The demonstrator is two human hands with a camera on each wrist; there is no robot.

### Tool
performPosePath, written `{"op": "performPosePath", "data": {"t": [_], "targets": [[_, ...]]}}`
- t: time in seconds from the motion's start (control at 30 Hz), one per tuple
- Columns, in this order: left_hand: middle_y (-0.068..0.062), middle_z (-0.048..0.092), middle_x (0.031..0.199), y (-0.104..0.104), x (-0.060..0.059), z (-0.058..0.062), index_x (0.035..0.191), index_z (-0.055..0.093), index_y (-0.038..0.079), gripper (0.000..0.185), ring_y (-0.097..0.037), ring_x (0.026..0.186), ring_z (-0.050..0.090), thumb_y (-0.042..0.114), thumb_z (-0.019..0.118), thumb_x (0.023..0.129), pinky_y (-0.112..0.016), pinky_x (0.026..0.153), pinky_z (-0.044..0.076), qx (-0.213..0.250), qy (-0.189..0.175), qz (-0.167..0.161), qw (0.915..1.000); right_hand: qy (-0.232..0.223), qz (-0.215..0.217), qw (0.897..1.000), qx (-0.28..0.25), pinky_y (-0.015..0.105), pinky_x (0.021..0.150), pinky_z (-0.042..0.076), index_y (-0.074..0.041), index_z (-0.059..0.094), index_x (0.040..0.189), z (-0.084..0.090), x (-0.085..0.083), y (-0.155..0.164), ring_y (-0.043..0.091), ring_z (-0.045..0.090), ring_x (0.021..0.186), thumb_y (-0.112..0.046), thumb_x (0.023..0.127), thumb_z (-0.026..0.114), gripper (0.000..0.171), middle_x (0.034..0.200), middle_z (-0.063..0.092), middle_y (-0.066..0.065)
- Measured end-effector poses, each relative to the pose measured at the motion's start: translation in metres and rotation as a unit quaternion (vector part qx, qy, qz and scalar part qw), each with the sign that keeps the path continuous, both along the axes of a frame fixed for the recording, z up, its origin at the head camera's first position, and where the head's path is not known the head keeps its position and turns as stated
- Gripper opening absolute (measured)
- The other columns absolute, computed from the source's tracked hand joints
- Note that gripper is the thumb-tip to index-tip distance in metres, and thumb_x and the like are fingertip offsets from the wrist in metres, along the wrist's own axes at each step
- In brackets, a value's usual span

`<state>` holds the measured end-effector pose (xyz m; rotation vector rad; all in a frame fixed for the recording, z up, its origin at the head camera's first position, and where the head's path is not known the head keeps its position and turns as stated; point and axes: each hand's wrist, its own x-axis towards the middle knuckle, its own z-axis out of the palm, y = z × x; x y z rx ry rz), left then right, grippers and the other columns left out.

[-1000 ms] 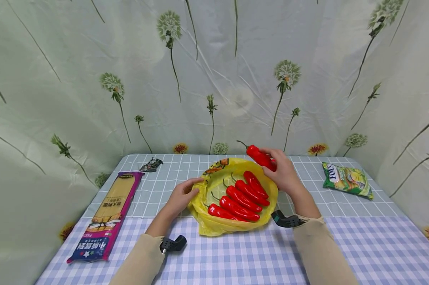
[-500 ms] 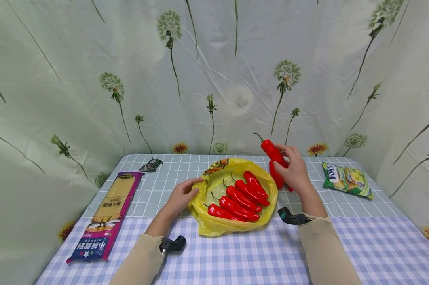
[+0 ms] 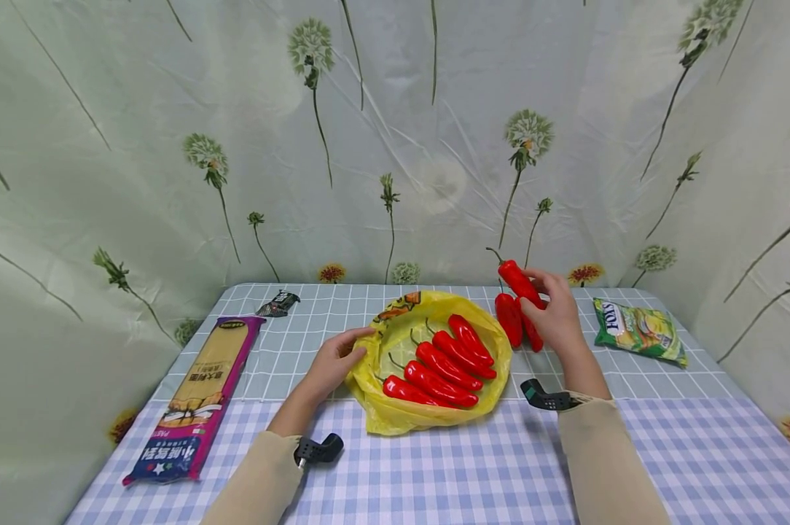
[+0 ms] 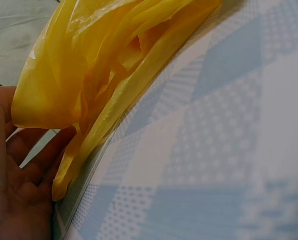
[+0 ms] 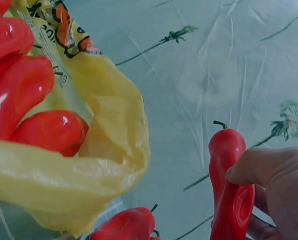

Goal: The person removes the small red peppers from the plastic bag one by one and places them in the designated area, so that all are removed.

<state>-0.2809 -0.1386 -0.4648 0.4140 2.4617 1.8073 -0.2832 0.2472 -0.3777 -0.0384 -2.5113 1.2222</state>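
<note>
Here, right hand (image 3: pixel 555 317) gripping pepper (image 3: pixel 521 283), left hand (image 3: pixel 332 364) holding bag (image 3: pixel 395 419)

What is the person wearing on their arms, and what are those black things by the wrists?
Both arms wear long beige sleeves. Each wrist carries a small black camera mount: one by the left hand at, one by the right hand at.

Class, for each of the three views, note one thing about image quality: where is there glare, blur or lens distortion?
Head view: wide-angle bend, the table edges splay outward; lighting even, shadows soft. Left wrist view: the checked cloth is blurred, the yellow bag fairly sharp. Right wrist view: white glare spots on the red peppers in the bag; the held pepper is sharp, the backdrop soft.
</note>
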Motion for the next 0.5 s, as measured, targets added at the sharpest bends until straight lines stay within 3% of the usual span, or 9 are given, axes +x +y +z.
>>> {"op": "performPosePath", "data": {"t": [0.5], "targets": [[-0.009, 0.057, 0.146, 0.001, 0.002, 0.001, 0.135, 0.062, 0.014, 0.036, -0.028, 0.137, 0.05, 0.011, 0.056, 0.1, -0.048, 0.115, 0.041, -0.002, 0.003, 0.004, 1.0, -0.059, -0.067, 0.996, -0.03, 0.056, 0.103, 0.05, -0.014, 0.042, 0.15, -0.015, -0.004, 0.017, 0.038, 0.041, 0.134, -0.009, 0.094, 0.062, 0.06, 0.146, 0.04, 0.021]]}}
